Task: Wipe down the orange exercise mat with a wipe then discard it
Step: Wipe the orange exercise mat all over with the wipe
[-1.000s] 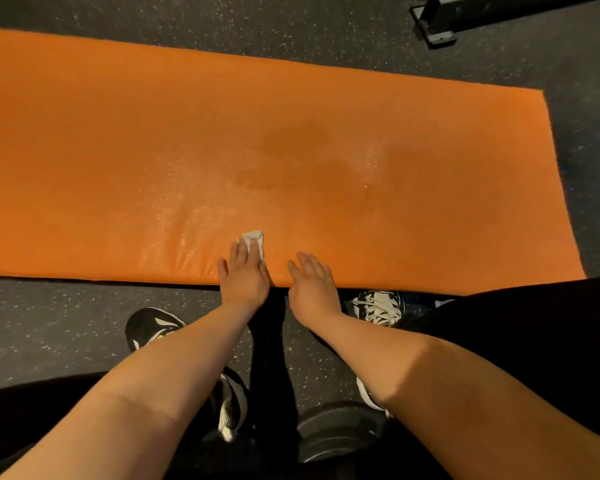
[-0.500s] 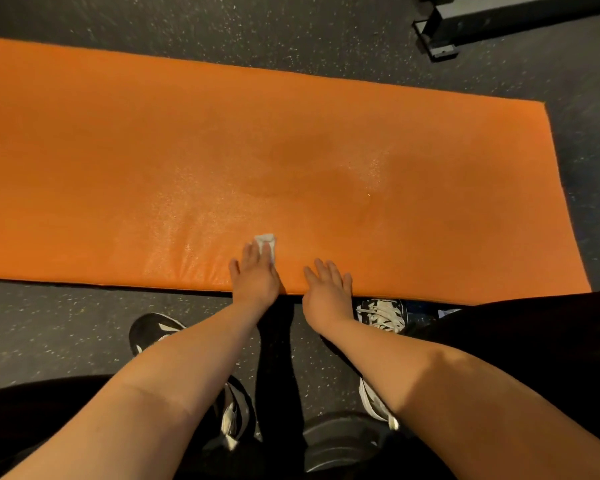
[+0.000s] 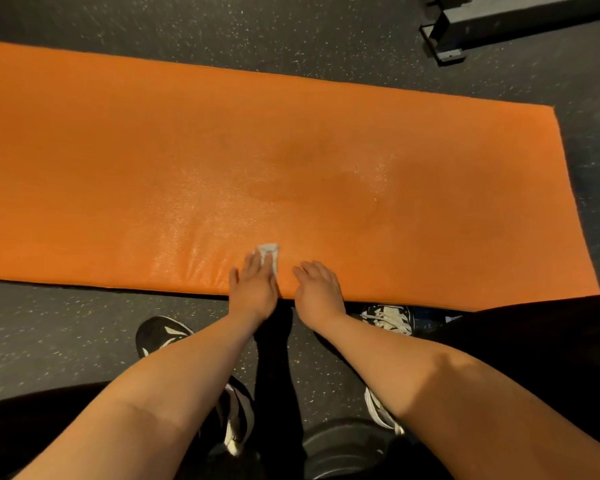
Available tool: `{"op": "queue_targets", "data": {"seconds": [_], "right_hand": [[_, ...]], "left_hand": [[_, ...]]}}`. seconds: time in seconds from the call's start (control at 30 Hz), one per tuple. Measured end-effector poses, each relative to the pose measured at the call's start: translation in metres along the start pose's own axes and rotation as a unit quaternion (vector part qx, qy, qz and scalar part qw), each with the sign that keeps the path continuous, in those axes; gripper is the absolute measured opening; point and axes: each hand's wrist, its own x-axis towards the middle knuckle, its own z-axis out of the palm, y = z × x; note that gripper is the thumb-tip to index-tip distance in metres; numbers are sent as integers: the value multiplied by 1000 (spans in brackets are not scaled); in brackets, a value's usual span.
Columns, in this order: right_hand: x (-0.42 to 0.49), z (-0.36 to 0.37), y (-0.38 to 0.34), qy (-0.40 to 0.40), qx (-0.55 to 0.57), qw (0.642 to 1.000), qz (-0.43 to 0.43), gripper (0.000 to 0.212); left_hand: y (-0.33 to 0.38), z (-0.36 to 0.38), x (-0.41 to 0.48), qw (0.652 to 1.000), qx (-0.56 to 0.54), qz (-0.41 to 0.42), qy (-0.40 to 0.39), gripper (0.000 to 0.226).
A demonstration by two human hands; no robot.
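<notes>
The orange exercise mat (image 3: 118, 168) is a long padded rectangle with a fine pebbled skin, lying flat on a dark rubber floor (image 3: 66, 334) flecked with pale specks. Its middle shows a darker damp-looking patch, and a wet sheen glints on the stretch toward the near edge, where the padding puckers into shallow creases. The wipe (image 3: 270, 251), a small crumpled white scrap, lies on the mat just inside the near edge, about midway along the visible length. The left hand (image 3: 253, 289) lies flat over it with straight fingers pressing it down, so only its far end shows past the fingertips. The right hand (image 3: 317, 289) rests just beside it on the same edge, palm down, fingers loosely spread and holding nothing. The mat stretches bare to the left, to the far edge and to the right-hand end. Black-and-white shoes (image 3: 160, 332) stand on the floor below the near edge. A grey metal frame foot (image 3: 465, 32) sits on the floor beyond the far right corner, well apart from the mat.
</notes>
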Motion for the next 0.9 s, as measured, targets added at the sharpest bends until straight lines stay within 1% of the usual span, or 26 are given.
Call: {"op": "queue_targets", "data": {"seconds": [0.07,0.1,0.13,0.23,0.27,0.3,0.37,0.47,0.57,0.63,0.67,0.7,0.8,0.83,0.87,0.9], "right_hand": [[6,6,-15,-28,2,999,-24,54],[9,9,-21,-32,3,999,-28,55],[12,11,-27,-29,7,999,-27,55],[25,16,-37,-11,23,1000,-17,54],[30,17,-39,-14,24,999,-20,54],[34,18,-40,-21,19,999,-27,54],[41,20,-44,-42,4,998,-54,57],[50,25,-52,-75,-16,993,-89,63],[54,30,-59,-79,-26,993,-81,64],[53,34,-61,-64,-26,995,-70,62],[53,35,-62,-55,-29,996,-64,61],[53,35,-65,-48,-31,996,-62,61],[55,40,-74,-44,-15,994,-94,61],[56,43,-77,-46,-8,993,-105,61],[58,44,-80,-49,-5,993,-110,60],[60,46,-81,-53,-10,992,-111,61]], "left_hand": [[-13,-3,-5,998,-9,-62,17,57],[-15,-2,-8,997,-19,-70,16,57],[-14,0,-12,998,-30,-60,9,57],[-15,3,-21,999,-20,27,-17,56],[-20,1,-19,999,-8,41,-15,56],[-27,-3,-15,999,-4,36,-8,55],[-41,-14,-5,1000,-16,-14,9,55],[-62,-26,7,991,-42,-121,34,56],[-84,-32,14,968,-69,-234,56,59],[-90,-33,16,959,-70,-266,71,59],[-90,-32,16,960,-69,-260,75,59],[-86,-30,15,966,-73,-237,75,59],[-66,-17,4,990,-78,-111,46,56],[-62,-13,0,993,-70,-85,39,55],[-63,-13,-1,995,-59,-77,39,54],[-67,-14,0,994,-52,-87,45,54]]}}
